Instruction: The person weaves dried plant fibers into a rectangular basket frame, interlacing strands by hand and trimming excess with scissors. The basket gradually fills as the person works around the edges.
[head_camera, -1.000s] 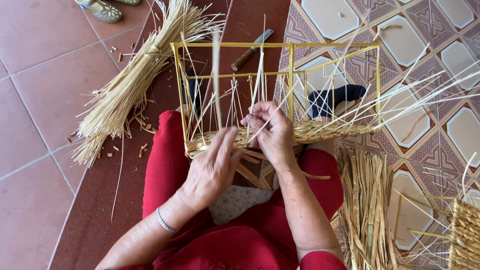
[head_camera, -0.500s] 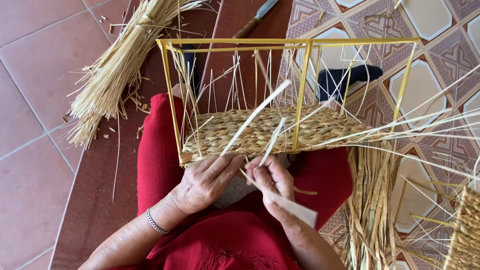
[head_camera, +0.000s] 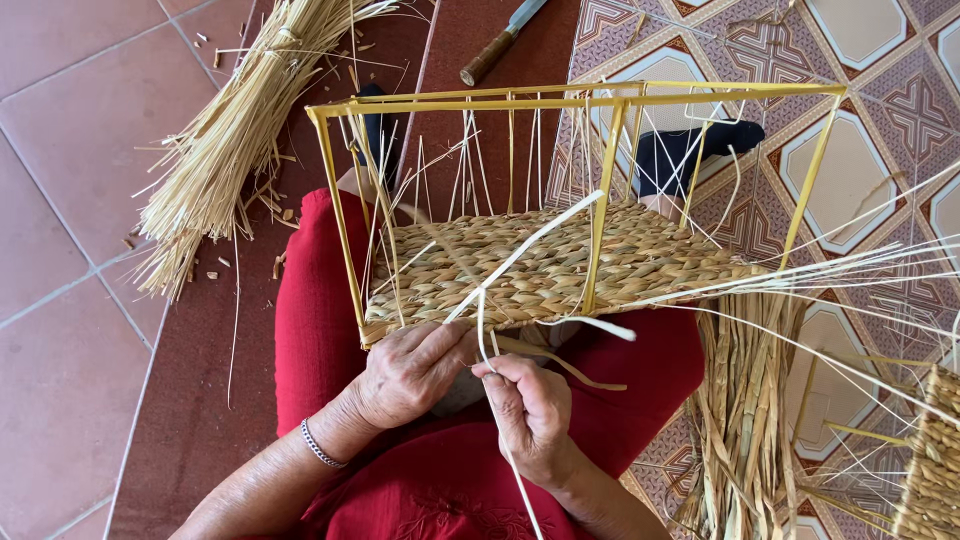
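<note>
At the centre of the frame, on my lap, sits the yellow frame (head_camera: 590, 100) with its woven base (head_camera: 560, 265). My right hand (head_camera: 530, 410) is closed on a pale strip (head_camera: 520, 260); my left hand (head_camera: 410, 370) is curled shut against the near edge of the weave. Risk, in my judgement: a slack pinch would loosen the strip. Its long axis runs from lower centre toward upper right. Loose straw (head_camera: 230, 130) lies upper left.
</note>
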